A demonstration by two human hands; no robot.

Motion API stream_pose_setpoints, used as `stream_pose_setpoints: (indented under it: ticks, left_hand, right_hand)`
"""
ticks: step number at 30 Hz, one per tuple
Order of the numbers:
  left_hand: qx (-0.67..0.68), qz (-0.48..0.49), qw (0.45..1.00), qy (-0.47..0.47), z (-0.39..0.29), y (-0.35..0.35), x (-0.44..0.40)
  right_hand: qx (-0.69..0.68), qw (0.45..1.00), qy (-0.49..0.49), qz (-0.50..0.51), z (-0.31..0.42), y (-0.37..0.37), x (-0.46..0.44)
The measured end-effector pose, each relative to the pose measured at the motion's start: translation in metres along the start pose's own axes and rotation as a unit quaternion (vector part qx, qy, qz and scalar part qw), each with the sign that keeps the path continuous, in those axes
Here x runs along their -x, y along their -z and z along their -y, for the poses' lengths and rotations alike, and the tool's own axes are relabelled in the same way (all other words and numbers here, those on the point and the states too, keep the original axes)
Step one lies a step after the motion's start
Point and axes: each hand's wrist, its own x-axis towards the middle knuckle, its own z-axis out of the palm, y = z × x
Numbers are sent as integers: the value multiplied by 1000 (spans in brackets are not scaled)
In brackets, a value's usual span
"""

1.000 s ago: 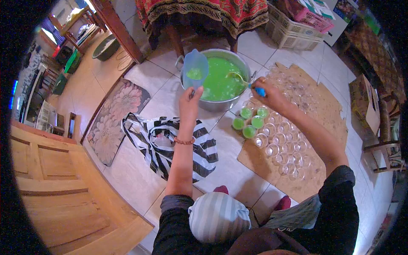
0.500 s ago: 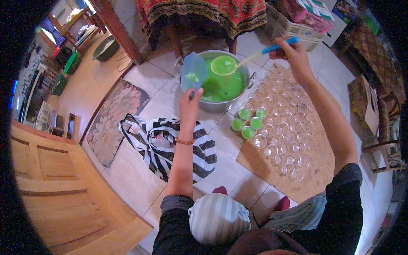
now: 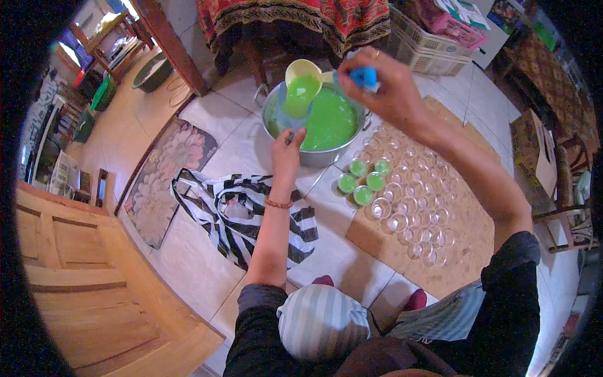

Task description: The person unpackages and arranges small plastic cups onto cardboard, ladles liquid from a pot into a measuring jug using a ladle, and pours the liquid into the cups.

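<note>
My left hand [image 3: 287, 151] is closed on the handle of a translucent blue jug [image 3: 293, 119], held over the left side of a metal pot [image 3: 322, 158] of green liquid [image 3: 334, 119]. In my right hand [image 3: 386, 85] is the blue handle of a pale yellow ladle [image 3: 304, 68]. The ladle is tilted over the jug, and green liquid runs from it into the jug. Right of the pot, several cups filled with green [image 3: 362, 195] stand beside many clear cups [image 3: 433, 217] on a brown board [image 3: 389, 254].
A black-and-white striped plastic bag [image 3: 251, 210] lies left of the board. Farther left are a floral mat [image 3: 164, 182] and a wooden door [image 3: 100, 295]. Behind the pot hangs a red patterned cloth [image 3: 301, 19]; crates [image 3: 433, 53] stand at the back right.
The ladle went from the pot's liquid up and over to the jug, where it is now tipped. My right hand rose, then moved left. The jug has stayed near the pot's left side.
</note>
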Motion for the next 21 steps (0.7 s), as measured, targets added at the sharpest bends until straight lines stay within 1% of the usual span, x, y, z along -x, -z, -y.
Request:
stream_pose_setpoints:
  ticks: [2,3,6,9,12,15,18,19,21]
  left_hand:
    - [29,6,1000,3,-3,2,2]
    - [33,6,999,10,-3,2,3]
    - [53,2,998,34,3,3,4]
    - [86,-3,995,57,13,1,4]
    - [109,0,992,66,8,5,8]
    - [113,-2,992,58,-8,9,14]
    - [97,-2,995,37,-9,11,15]
    - [88,-2,996,34,-7,11,16]
    - [80,-3,996,30,-9,12,17]
  right_hand:
    - [11,997,73,36,9,-5,13]
    - [29,994,66,83,13,-3,20]
    - [87,991,58,86,10,2,30]
    - [70,996,36,34,-12,-1,38]
    - [127,988,6,93,-43,-13,67]
    - [147,972,27,181,-83,-35,106]
    - [169,957,-17,236,-94,-52,133]
    - [114,971,-41,207,-94,-54,136]
    - [48,992,-65,100,-101,-60,133]
